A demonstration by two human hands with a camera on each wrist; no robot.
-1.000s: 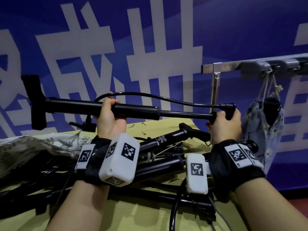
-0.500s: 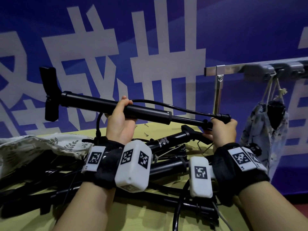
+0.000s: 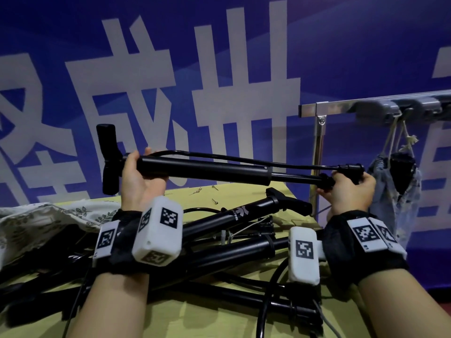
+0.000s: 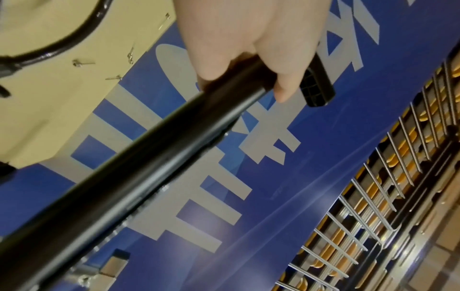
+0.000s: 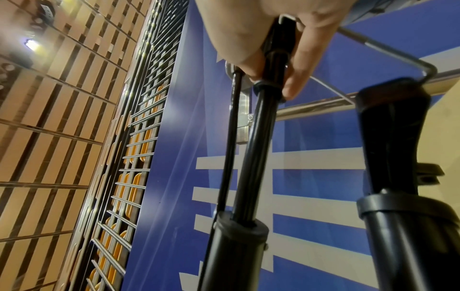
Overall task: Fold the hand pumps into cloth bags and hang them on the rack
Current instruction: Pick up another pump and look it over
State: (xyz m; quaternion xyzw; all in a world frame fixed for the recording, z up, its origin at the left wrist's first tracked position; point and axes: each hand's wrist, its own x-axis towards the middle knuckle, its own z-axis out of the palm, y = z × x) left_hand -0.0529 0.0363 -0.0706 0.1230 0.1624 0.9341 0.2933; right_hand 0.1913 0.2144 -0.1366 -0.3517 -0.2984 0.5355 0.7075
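Note:
A black hand pump (image 3: 207, 170) is held level above the table. My left hand (image 3: 138, 181) grips its barrel (image 4: 174, 145) close to the crosspiece end (image 3: 109, 159). My right hand (image 3: 346, 191) grips the far end, where the thin rod (image 5: 259, 137) and the hose (image 3: 231, 158) meet. A short length of rod shows outside the barrel. A floral cloth bag (image 3: 36, 220) lies loose at the table's left. On the metal rack (image 3: 341, 108) at the right, another cloth bag (image 3: 395, 189) hangs by its cord with a dark pump inside.
Several more black pumps (image 3: 234, 215) and hoses lie piled on the yellow table (image 3: 219, 320) under my wrists. Small metal needles (image 3: 214, 201) lie near its far edge. A blue banner wall stands behind. The rack post (image 3: 317, 167) stands at the table's right corner.
The barrel has slid right over the rod, so the pump is shorter. My left hand has shifted from mid-barrel to near the crosspiece end. The right hand has stayed near the rack post.

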